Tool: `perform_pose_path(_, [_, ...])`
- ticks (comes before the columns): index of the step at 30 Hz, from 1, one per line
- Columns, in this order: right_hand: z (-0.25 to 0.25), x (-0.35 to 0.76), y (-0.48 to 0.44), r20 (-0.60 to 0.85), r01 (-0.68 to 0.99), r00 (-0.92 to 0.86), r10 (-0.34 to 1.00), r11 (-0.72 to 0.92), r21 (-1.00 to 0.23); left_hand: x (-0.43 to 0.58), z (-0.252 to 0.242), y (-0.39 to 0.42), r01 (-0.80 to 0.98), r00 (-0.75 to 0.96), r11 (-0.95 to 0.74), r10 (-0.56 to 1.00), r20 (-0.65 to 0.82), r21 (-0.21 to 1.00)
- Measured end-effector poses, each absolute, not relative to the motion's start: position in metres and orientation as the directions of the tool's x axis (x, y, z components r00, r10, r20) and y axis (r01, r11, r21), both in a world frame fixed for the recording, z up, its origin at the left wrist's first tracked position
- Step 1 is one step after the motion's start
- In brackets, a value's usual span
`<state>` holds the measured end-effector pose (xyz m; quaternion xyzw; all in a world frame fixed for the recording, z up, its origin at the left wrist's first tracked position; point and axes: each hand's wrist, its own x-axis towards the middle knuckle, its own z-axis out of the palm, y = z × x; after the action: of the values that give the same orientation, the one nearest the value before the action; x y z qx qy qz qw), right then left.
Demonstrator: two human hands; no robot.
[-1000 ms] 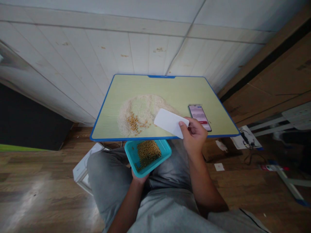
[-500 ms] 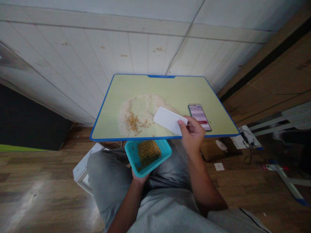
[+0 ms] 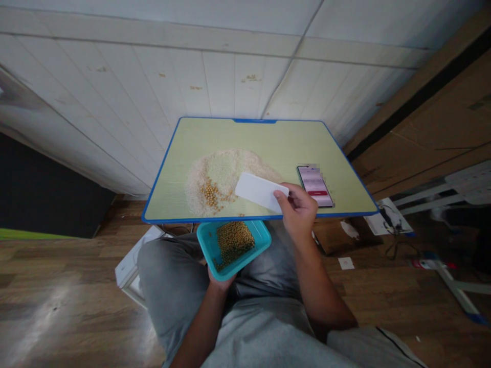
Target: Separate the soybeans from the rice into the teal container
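Note:
My right hand (image 3: 299, 207) pinches a flat white card (image 3: 261, 191) by its right end, thumb on top, over the front part of a pale green board (image 3: 284, 138). Left of the card lies a spread of white rice (image 3: 197, 184), with yellow soybeans (image 3: 209, 194) clustered at its front. Below the board's front edge, my left hand (image 3: 221, 281) holds a turquoise plastic tray (image 3: 204, 248) from underneath; most of its fingers are hidden. Many soybeans (image 3: 236, 243) rest in the tray, toward its right side.
A phone (image 3: 315, 186) with a lit screen lies on the board, right of my right hand. The board has a raised blue edge (image 3: 345, 213). Behind it stands a white panelled wall (image 3: 218, 76). A white box (image 3: 140, 260) is on the floor at the left.
My right hand has moved slightly left with the card, bringing the card's left end closer to the soybeans on the board. The left hand and tray stay in place.

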<state>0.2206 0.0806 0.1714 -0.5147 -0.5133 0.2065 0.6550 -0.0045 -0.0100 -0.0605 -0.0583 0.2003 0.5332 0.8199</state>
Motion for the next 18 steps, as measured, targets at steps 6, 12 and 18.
perform_pose_path(6, [0.1714, 0.2196, 0.0817, 0.482, 0.224, 0.366, 0.796, 0.428, -0.876, -0.0053, -0.0653, -0.0124, -0.913, 0.337, 0.398, 0.856, -0.393, 0.084])
perform_pose_path(12, [0.1710, 0.2185, 0.0840, 0.462, 0.246, 0.334, 0.821, 0.398, -0.884, -0.0063, -0.0668, -0.0107, -0.910, 0.400, 0.412, 0.853, -0.336, -0.038])
perform_pose_path(18, [0.1721, 0.2177, 0.0831, 0.445, 0.213, 0.315, 0.838, 0.395, -0.894, -0.0063, -0.0635, -0.0100, -0.916, 0.372, 0.402, 0.835, -0.404, -0.013])
